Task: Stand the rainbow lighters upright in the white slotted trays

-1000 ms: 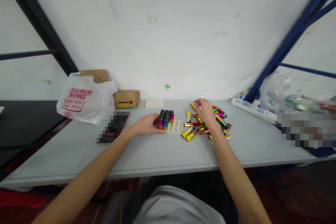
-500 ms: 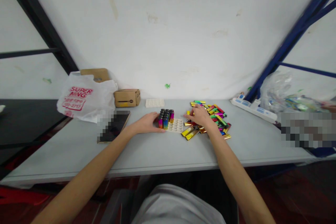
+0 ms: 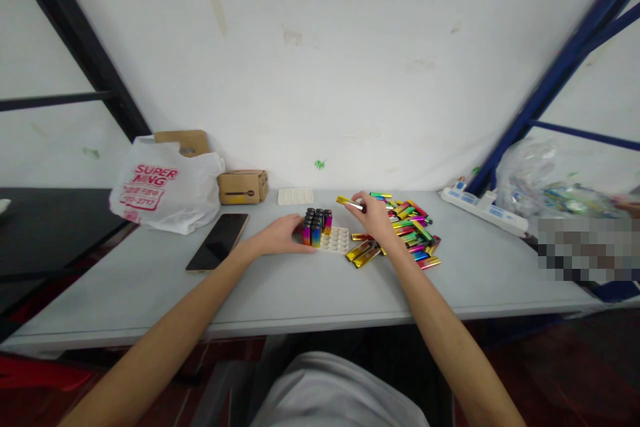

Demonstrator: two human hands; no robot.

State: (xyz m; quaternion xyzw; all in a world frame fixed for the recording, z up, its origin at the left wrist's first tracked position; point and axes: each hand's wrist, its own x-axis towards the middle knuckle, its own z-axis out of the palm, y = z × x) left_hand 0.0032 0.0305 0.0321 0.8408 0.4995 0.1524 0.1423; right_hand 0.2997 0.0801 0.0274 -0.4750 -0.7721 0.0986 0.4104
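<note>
My left hand [image 3: 280,235] is closed around the left end of a white tray with round holes [image 3: 337,241], thumb along its near edge and fingers behind. Several shiny multicoloured lighters [image 3: 313,230] with black tops stand upright in the tray's left part; the holes to the right show bare. My right hand [image 3: 375,217] pinches a gold lighter [image 3: 350,203] above the table, its one end pointing left. Below and right of that hand lies a loose heap of metallic lighters [image 3: 415,230] in gold, green, red and purple.
A second white holed tray [image 3: 295,196] lies by the wall, beside a small cardboard box [image 3: 243,187]. At the left are a dark phone [image 3: 218,242] and a white plastic bag [image 3: 167,190]. A power strip [image 3: 483,209] and clear plastic bags [image 3: 530,170] are on the right.
My right hand has risen from the heap and drawn slightly left, now with a gold lighter in its fingers. My left hand stays at the tray.
</note>
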